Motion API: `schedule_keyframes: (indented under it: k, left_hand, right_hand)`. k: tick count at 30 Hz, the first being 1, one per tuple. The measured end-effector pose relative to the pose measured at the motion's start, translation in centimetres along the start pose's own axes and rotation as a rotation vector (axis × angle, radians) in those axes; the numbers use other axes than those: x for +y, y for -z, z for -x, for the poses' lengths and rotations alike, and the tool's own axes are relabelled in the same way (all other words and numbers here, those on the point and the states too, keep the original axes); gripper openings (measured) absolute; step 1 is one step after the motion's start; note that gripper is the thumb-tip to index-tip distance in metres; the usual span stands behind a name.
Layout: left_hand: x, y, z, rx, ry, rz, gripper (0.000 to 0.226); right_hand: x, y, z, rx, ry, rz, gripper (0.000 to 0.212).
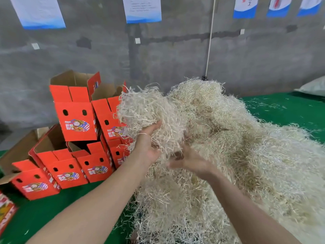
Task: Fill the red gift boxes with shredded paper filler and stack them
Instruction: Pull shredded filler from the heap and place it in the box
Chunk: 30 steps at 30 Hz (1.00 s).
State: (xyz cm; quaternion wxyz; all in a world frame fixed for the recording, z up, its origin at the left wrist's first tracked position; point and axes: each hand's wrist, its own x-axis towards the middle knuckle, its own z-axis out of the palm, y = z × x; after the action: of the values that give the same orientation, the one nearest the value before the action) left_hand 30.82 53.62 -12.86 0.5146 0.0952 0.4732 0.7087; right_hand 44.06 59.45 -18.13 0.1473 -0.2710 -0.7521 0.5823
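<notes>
— Well, how will the shredded paper filler [151, 110] handle?
— Light, springy and tangled, I'd judge. Strands snag and trail, so scoop a clump from beneath. It's heaped on the green table [281, 110], one tuft held above the heap.
— And the grip?
— The left hand [147, 148] curls round that tuft from below. The right hand [190, 161] has its fingers sunk in strands; clasping or not, I can't tell.
— Boxes?
— The red gift boxes [75, 120] stand stacked open, left of the heap.
</notes>
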Motion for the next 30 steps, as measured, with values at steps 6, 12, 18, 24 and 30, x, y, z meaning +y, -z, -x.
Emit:
schedule_keyframes:
  k: [6, 12, 18, 24, 30]
  left_hand:
    - [1.0, 0.1, 0.2, -0.001, -0.031, -0.007, 0.032]
    - [0.6, 0.5, 0.8, 0.045, -0.03, -0.068, 0.054]
    - [0.3, 1.4, 2.4, -0.142, -0.006, -0.733, 0.009]
    - [1.0, 2.9, 0.8, 0.03, -0.419, -1.806, 0.022]
    - [1.5, 3.9, -0.9, 0.414, -0.965, -1.062, 0.021]
  right_hand:
    - [6.9, 1.4, -1.1, 0.209, -0.219, 0.919, 0.021]
    - [2.1, 0.7, -0.9, 0.16, -0.065, 0.54, 0.102]
    - [0.8, 1.0, 0.5, 0.253, -0.231, -0.175, 0.018]
    - [1.9, 1.7, 0.7, 0.451, -0.067, 0.002, 0.049]
    - [6.3, -3.0, -1.2, 0.34, 0.205, 0.887, 0.025]
